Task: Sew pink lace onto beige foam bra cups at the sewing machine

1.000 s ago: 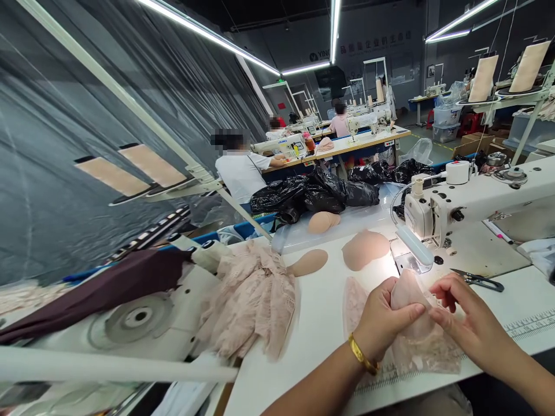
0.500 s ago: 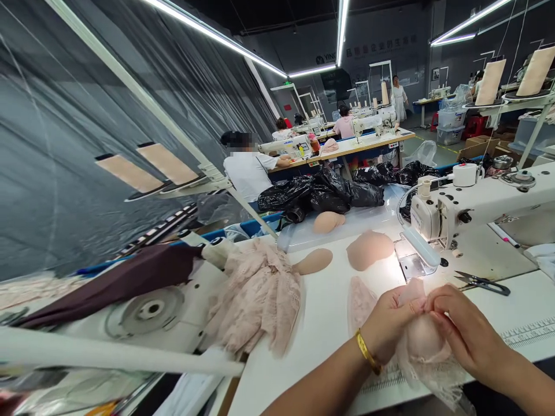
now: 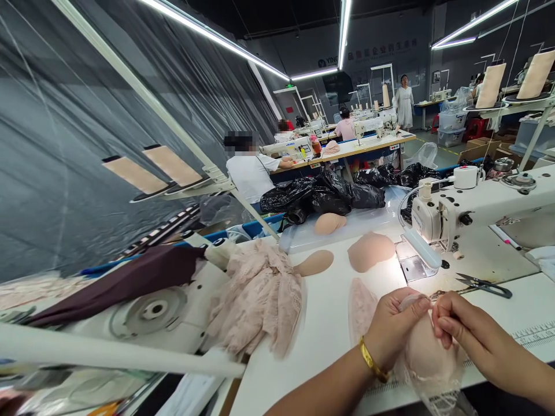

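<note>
Both hands worked close together at the near edge of the white counter [image 3: 329, 329], pinching one small piece between them. The left hand [image 3: 392, 329], with a gold bangle [image 3: 372, 361] on its wrist, curled around the left side of a peach padded bra cup [image 3: 427, 352], thumb pressed on its top edge. The right hand [image 3: 466, 332] gripped the same cup from the right, fingertips bent in against the upper rim and nearly meeting the left thumb. Pale lace [image 3: 437, 390] covered the cup and hung below it past the counter's edge.

Just left of the left hand, a flat lace piece [image 3: 362, 303] lay on the counter. Farther back sat a bare foam cup [image 3: 370, 251], brightly lit beside the needle plate of the white sewing machine [image 3: 477, 205]. A second foam cup [image 3: 315, 263] lay to its left, and a third [image 3: 329, 222] sat behind, near a heap of black plastic bags [image 3: 325, 193]. A pile of pink lace [image 3: 260, 294] rested at the counter's left side, beside a maroon cloth [image 3: 125, 277]. Thread snips [image 3: 483, 283] lay just beyond the right hand. Across the room a person in a white shirt [image 3: 251, 170] sat at another machine.
</note>
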`<state>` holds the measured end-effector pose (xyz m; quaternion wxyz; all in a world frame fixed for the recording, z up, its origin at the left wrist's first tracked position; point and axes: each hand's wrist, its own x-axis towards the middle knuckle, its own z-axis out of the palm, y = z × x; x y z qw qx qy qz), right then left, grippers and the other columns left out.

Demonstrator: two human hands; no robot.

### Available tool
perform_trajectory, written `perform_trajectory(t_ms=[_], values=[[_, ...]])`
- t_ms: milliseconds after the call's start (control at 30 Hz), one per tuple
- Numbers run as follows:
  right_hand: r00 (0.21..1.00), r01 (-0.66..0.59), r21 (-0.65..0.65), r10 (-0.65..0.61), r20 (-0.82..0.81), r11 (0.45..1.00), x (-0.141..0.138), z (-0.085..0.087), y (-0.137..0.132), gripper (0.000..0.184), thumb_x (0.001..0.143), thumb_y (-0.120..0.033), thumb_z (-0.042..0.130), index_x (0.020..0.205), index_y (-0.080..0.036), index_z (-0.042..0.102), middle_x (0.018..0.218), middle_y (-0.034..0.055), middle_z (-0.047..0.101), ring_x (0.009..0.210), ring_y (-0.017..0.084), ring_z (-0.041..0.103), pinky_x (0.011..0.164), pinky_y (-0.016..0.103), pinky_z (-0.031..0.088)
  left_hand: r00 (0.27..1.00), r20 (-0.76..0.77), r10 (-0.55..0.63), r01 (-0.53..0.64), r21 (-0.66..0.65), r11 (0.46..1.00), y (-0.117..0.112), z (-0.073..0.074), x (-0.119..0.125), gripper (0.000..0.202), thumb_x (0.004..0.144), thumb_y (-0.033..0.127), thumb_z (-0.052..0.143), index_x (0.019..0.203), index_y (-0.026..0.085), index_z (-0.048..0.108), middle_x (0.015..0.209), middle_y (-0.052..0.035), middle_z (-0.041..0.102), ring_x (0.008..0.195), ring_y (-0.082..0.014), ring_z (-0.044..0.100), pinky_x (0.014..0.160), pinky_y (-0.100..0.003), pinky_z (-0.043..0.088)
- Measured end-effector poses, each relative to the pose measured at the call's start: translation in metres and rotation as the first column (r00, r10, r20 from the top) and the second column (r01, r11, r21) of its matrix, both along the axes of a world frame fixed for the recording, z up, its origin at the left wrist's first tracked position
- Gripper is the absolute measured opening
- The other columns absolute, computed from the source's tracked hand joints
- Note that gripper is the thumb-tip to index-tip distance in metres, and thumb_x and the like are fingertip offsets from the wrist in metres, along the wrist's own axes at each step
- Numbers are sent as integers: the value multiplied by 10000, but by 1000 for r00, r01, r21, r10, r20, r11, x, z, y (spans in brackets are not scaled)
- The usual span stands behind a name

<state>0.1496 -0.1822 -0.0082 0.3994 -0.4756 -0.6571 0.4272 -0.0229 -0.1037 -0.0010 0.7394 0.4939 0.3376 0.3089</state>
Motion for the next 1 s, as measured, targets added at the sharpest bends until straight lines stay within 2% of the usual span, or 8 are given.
perform_trajectory(t_ms=[133,300,367,433,500,667,833,1000], values=[[985,12,-52,-3,172,999,0,-5,-3,297,1105,-425,326,889,-259,445,853,-3,574,759,174,515,712,311,425,990,21,137,-137,-18,990,4,7,-5,493,679,588,887,780,140,707,717,-7,610,669,-124,498,649,-248,392],[927,-249,-359,329,180,899,31,13,-7,218,1040,-372,504,871,-243,548,838,-3,651,750,170,578,671,273,451,975,47,217,-220,49,974,17,18,-15,563,756,691,788,862,150,674,788,7,568,703,-113,466,646,-224,372],[966,-179,-287,224,132,941,42,22,2,254,1039,-452,510,963,-250,645,950,32,699,902,210,634,817,312,499,995,8,101,-101,53,993,16,17,-15,565,782,697,764,859,152,636,770,13,548,692,-109,451,642,-222,363],[997,50,-113,-43,64,992,43,24,17,339,1022,-551,513,1077,-264,686,1090,63,707,1068,253,620,960,371,481,1000,-1,-21,21,32,999,11,15,-13,544,793,667,774,878,157,605,781,12,551,688,-106,451,641,-223,362],[981,176,-100,-182,-61,979,35,17,33,413,960,-633,578,1073,-253,694,1034,65,705,990,249,636,887,377,515,995,18,-95,95,37,995,7,12,-12,525,813,646,765,911,160,591,819,0,574,709,-114,477,661,-230,382],[897,-134,-393,-57,-438,910,3,-4,43,481,802,-638,782,896,-198,612,687,-44,554,514,88,468,448,214,327,995,-102,-12,42,298,954,9,4,-13,429,895,587,683,882,170,586,796,4,560,728,-131,480,696,-253,408],[841,-159,-407,-92,-532,900,-6,-2,37,505,774,-609,830,805,-201,534,639,-82,459,515,59,360,480,216,236,979,-189,80,22,483,875,11,3,-14,314,942,475,619,854,174,594,792,5,563,737,-140,482,716,-264,411],[842,-118,-432,-141,-521,894,-5,0,33,574,739,-679,819,762,-208,492,662,-69,425,574,83,318,524,236,249,981,-173,86,-2,437,899,10,4,-14,330,942,492,613,850,179,573,753,19,528,693,-127,448,664,-252,389]])
